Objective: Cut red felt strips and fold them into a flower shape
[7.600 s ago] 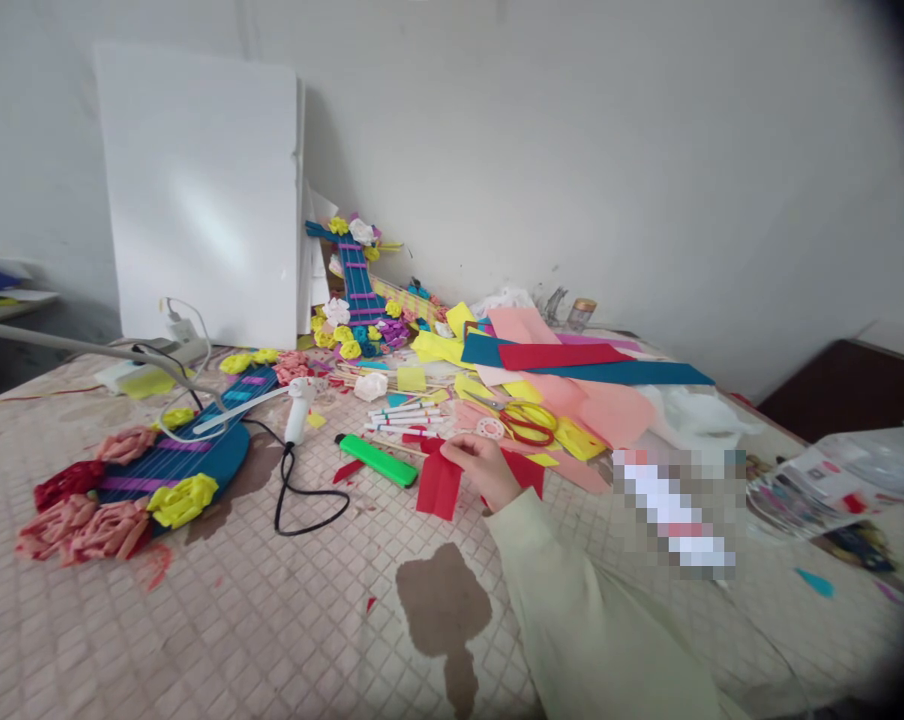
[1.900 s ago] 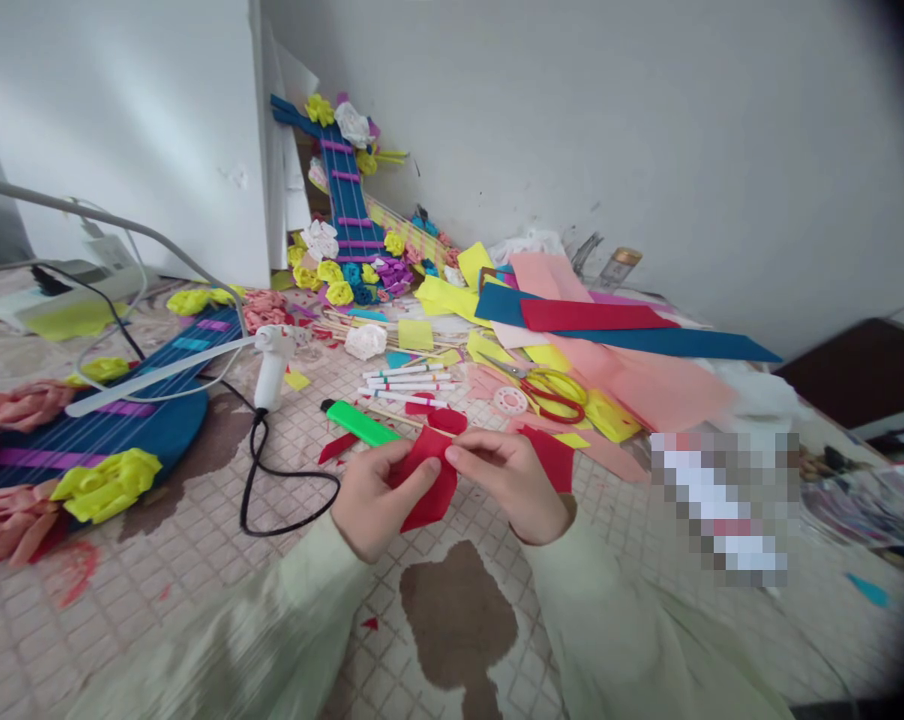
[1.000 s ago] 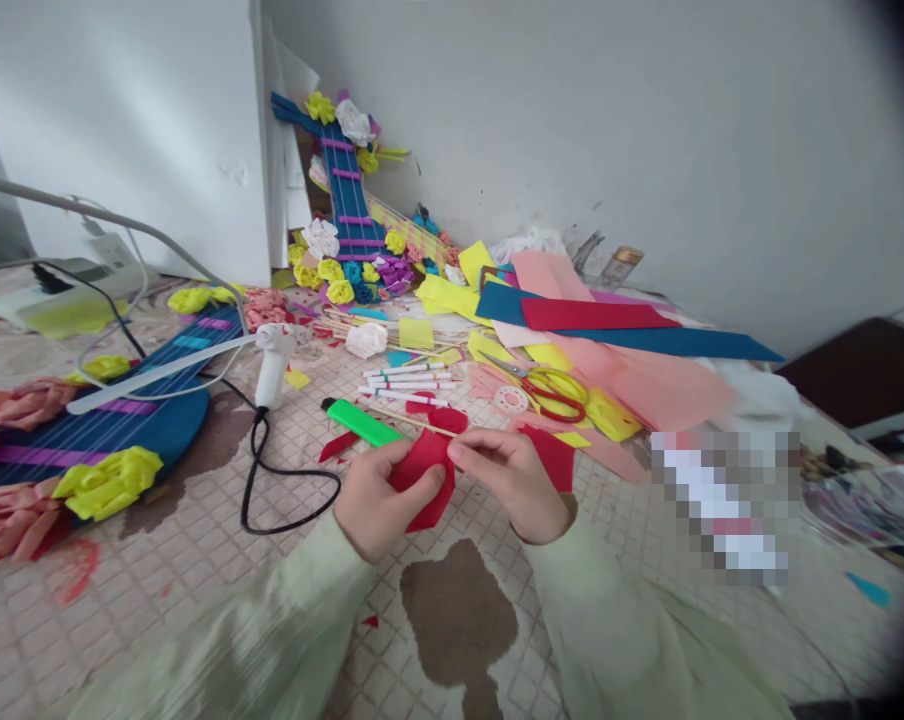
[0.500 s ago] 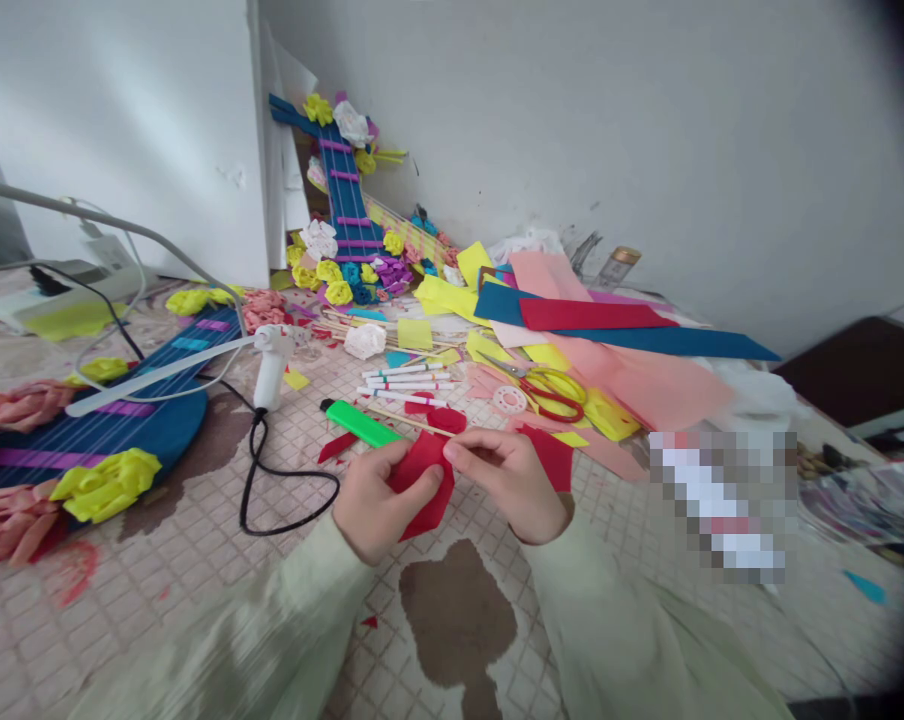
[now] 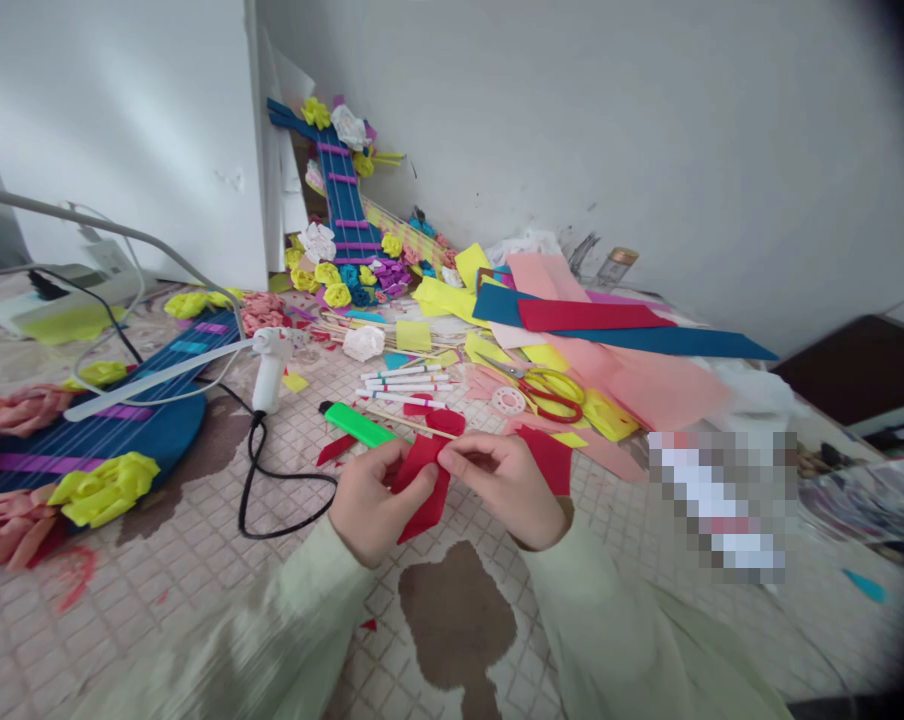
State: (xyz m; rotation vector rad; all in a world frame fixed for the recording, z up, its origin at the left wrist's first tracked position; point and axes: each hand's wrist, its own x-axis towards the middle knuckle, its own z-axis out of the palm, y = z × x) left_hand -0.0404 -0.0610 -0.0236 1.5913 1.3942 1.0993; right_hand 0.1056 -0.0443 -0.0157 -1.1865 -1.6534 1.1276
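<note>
A piece of red crepe paper (image 5: 427,505) is stretched between my two hands above the table. My left hand (image 5: 368,502) grips its left side, thumb on top and fingers behind. At the paper's upper right edge, the thumb and fingertips of my right hand (image 5: 518,488) are pinched together on it. Just beyond the fingers lie a thin wooden stick (image 5: 399,419) and a rounded red paper piece (image 5: 446,421). A green utility knife (image 5: 359,424) rests beside my left hand. More red paper (image 5: 548,458) lies behind my right hand.
White markers (image 5: 407,380), scissors (image 5: 553,393) and a tape roll (image 5: 508,401) lie beyond the hands. A glue gun (image 5: 269,372) with a looping black cord stands left, near a blue paper guitar (image 5: 174,425). Crepe strips (image 5: 632,340) pile up at the back right.
My right thumb and fingertips have shifted slightly left along the red paper's edge. The paper looks a little narrower and more folded. My left hand keeps its grip.
</note>
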